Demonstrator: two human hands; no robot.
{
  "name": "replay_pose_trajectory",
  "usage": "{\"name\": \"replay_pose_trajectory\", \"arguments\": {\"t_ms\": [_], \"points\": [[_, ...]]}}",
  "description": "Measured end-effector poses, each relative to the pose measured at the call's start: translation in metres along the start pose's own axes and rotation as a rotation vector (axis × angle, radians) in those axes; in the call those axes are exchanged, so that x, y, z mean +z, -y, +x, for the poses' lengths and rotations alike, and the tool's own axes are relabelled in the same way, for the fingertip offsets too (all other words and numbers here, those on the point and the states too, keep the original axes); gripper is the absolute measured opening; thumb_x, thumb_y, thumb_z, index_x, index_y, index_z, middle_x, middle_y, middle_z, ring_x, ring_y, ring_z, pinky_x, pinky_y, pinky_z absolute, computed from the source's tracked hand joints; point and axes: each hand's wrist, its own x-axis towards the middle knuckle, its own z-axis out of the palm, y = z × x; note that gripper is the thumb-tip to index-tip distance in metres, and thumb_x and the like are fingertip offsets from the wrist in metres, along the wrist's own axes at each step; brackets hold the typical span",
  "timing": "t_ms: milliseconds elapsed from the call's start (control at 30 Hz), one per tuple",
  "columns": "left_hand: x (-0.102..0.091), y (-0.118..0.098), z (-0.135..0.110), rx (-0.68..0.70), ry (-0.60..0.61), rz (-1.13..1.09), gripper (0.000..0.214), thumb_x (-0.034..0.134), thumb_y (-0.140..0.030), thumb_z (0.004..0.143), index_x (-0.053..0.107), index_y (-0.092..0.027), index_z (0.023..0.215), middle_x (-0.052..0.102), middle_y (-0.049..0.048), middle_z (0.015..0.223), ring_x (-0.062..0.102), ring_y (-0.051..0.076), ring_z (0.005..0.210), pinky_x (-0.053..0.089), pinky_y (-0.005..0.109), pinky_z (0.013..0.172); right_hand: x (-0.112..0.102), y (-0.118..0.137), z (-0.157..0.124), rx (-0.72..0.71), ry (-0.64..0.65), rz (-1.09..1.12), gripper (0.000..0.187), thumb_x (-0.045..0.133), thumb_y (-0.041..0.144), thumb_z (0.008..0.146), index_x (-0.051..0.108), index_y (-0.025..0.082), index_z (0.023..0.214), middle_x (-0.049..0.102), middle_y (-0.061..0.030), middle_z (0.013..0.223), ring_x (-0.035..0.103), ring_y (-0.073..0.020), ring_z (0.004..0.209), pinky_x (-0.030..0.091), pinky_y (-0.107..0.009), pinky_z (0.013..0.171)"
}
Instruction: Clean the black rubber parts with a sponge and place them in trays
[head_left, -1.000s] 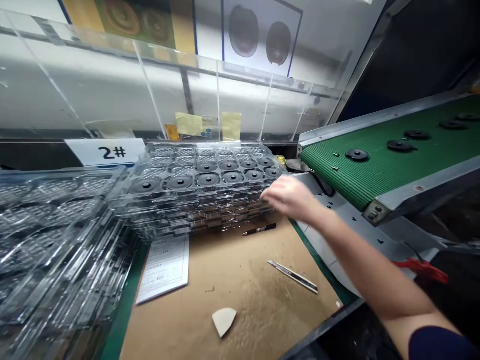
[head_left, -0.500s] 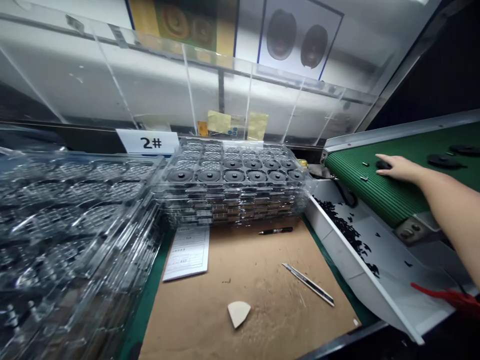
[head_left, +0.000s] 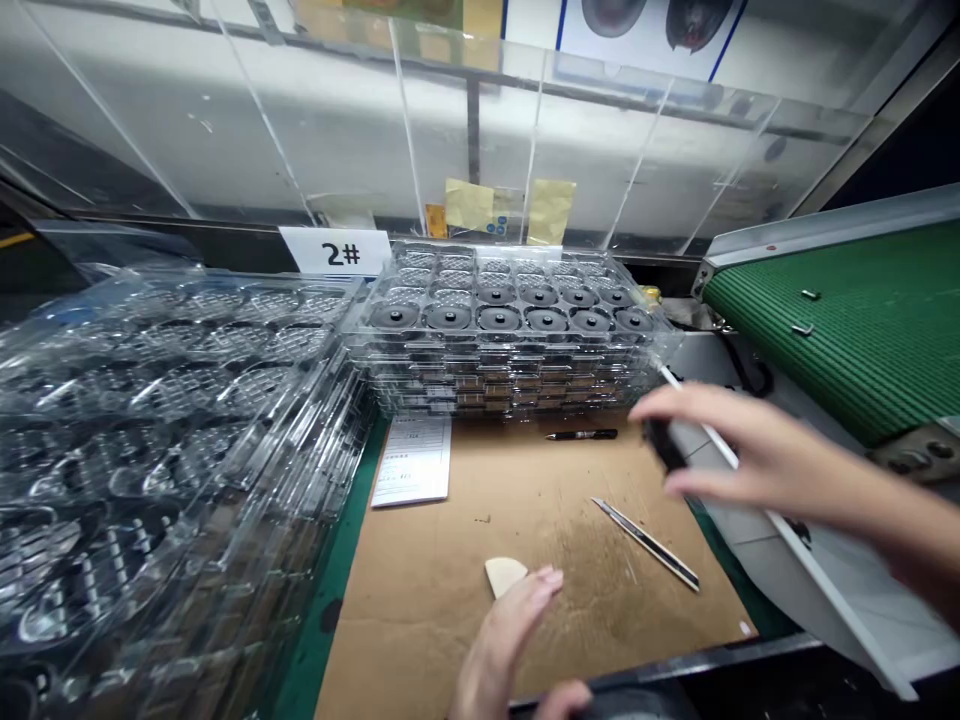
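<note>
My right hand (head_left: 742,455), smeared by motion, grips a round black part (head_left: 661,440) between thumb and fingers, above the right edge of the cardboard sheet (head_left: 547,520). Low in the picture, my left hand (head_left: 510,640) has its thumb and fingers apart and holds nothing. Its fingertips overlap the view of a cream-coloured wedge (head_left: 502,573) lying on the cardboard; whether they touch it I cannot tell. Behind stands a stack of clear plastic trays (head_left: 510,370), with round black parts (head_left: 499,317) in the front pockets of the top one.
A craft knife (head_left: 646,542), a black pen (head_left: 581,435) and a printed paper (head_left: 412,462) lie on the cardboard. More clear trays (head_left: 172,400) are piled at left. At right are a white bin (head_left: 795,570) and a green conveyor belt (head_left: 847,310) bearing two small metal pieces.
My right hand has come from the conveyor toward the cardboard, carrying the black part. My left hand has entered from below. The view has shifted, so the scene sits higher in the picture.
</note>
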Motion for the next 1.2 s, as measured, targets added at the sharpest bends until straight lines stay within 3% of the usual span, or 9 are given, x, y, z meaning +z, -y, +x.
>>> {"name": "replay_pose_trajectory", "arguments": {"t_ms": [100,167,333,533,633,733,867,1033,1200], "points": [[0.01,0.013,-0.001,0.45,0.158,0.254,0.062,0.059,-0.03,0.082,0.034,-0.02,0.138,0.054,0.0148,0.126,0.04,0.029,0.127,0.033,0.045,0.104,0.079,0.037,-0.038,0.154,0.3,0.593,0.06,0.07,0.047,0.069,0.053,0.026,0.123,0.058,-0.0049,0.118,0.056,-0.018,0.106,0.044,-0.029,0.094],[0.012,0.015,-0.006,0.518,0.281,0.336,0.06,0.057,-0.026,0.084,0.033,-0.023,0.139,0.057,0.0122,0.124,0.036,0.029,0.13,0.032,0.049,0.104,0.118,0.045,-0.061,0.274,0.404,0.938,0.063,0.065,0.056,0.069,0.055,0.023,0.122,0.058,-0.0088,0.119,0.056,-0.023,0.108,0.043,-0.036,0.096],[0.003,0.003,-0.014,0.281,0.506,0.281,0.069,0.058,-0.016,0.082,0.025,-0.029,0.142,0.06,0.0105,0.12,0.045,0.023,0.124,0.042,0.038,0.098,0.175,0.059,-0.1,0.483,0.353,1.299,0.062,0.049,0.062,0.079,0.055,0.02,0.124,0.054,-0.0129,0.124,0.051,-0.0256,0.116,0.035,-0.041,0.103],[-0.016,0.0,-0.028,-0.119,0.57,0.143,0.067,0.055,-0.014,0.083,0.028,-0.035,0.141,0.046,0.0085,0.136,0.042,0.024,0.126,0.039,0.039,0.102,0.196,0.081,-0.097,0.51,0.275,1.005,0.056,0.03,0.058,0.09,0.058,0.019,0.12,0.062,-0.0106,0.109,0.058,-0.0213,0.103,0.046,-0.032,0.088],[-0.026,0.004,-0.038,-0.524,0.281,-0.181,0.068,0.064,-0.015,0.078,0.035,-0.038,0.136,0.046,0.0052,0.137,0.042,0.023,0.126,0.034,0.036,0.106,0.204,0.076,-0.072,0.42,0.276,0.623,0.05,0.029,0.052,0.092,0.059,0.021,0.117,0.063,-0.0054,0.082,0.06,-0.0132,0.065,0.05,-0.025,0.065],[-0.037,0.01,-0.043,-0.917,-0.194,-0.681,0.058,0.06,-0.024,0.082,0.036,-0.032,0.134,0.042,0.01,0.139,0.046,0.026,0.123,0.035,0.039,0.105,0.225,0.069,-0.046,0.458,0.176,0.393,0.045,0.04,0.051,0.089,0.058,0.019,0.115,0.056,-0.0081,0.091,0.056,-0.0145,0.066,0.049,-0.03,0.068],[-0.052,0.019,-0.047,-0.962,-0.566,-0.98,0.06,0.061,-0.036,0.081,0.033,-0.026,0.133,0.043,0.0159,0.136,0.048,0.03,0.119,0.034,0.043,0.105,0.264,0.081,-0.033,0.353,0.155,0.357,0.037,0.044,0.04,0.088,0.057,0.019,0.116,0.046,-0.0141,0.112,0.053,-0.0214,0.088,0.046,-0.039,0.079],[-0.055,0.034,-0.049,-0.892,-0.686,-0.98,0.058,0.064,-0.035,0.079,0.037,-0.026,0.129,0.044,0.0153,0.135,0.048,0.028,0.12,0.032,0.043,0.106,0.271,0.092,-0.034,0.166,0.215,0.47,0.03,0.039,0.023,0.091,0.06,0.023,0.112,0.054,-0.0067,0.083,0.052,-0.0171,0.081,0.045,-0.03,0.075],[-0.047,0.048,-0.053,-0.852,-0.658,-0.924,0.047,0.065,-0.025,0.08,0.043,-0.026,0.121,0.048,0.0123,0.132,0.042,0.025,0.125,0.032,0.043,0.106,0.254,0.091,-0.006,0.242,0.176,0.571,0.023,0.044,0.027,0.091,0.056,0.02,0.109,0.061,-0.0049,0.101,0.058,-0.0135,0.087,0.048,-0.023,0.073]]}}
